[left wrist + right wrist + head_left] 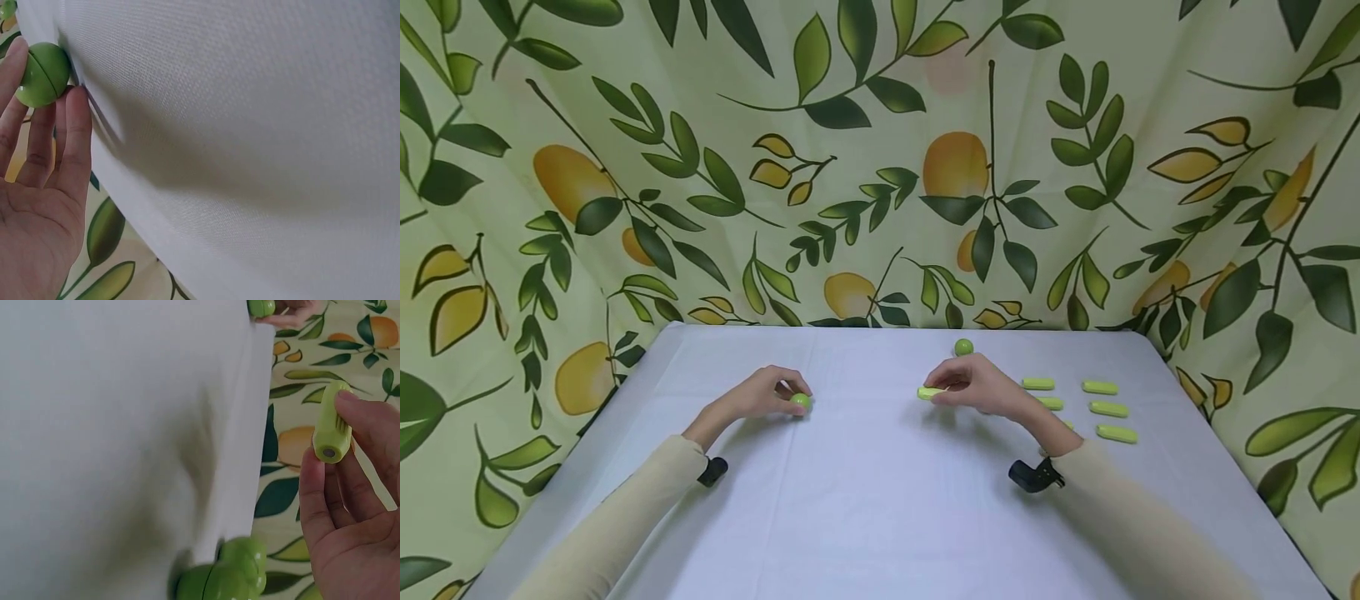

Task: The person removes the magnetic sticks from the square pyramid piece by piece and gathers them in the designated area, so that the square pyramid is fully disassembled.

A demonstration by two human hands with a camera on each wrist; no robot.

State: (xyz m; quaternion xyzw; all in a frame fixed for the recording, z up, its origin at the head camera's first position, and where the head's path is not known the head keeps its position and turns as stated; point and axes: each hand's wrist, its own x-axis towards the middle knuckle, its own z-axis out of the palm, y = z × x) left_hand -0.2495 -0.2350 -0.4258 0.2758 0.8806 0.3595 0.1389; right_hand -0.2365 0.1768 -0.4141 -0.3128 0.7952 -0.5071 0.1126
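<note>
On the left of the white table, my left hand (767,392) pinches a green ball (802,402) between thumb and fingers. A seam runs round this ball (45,74) in the left wrist view. My right hand (976,386) holds a short light-green stick (928,392) above the tabletop, right of the middle. In the right wrist view the stick (332,425) has ridges on its side and a round grey spot on its end. Between the two hands lies a stretch of white cloth.
Several light-green sticks (1108,409) lie in columns at the right of the table (865,500), some partly hidden by the right arm. Another green ball (964,347) sits near the back edge; green balls (215,578) cluster low in the right wrist view. A leaf-patterned curtain (880,250) stands behind.
</note>
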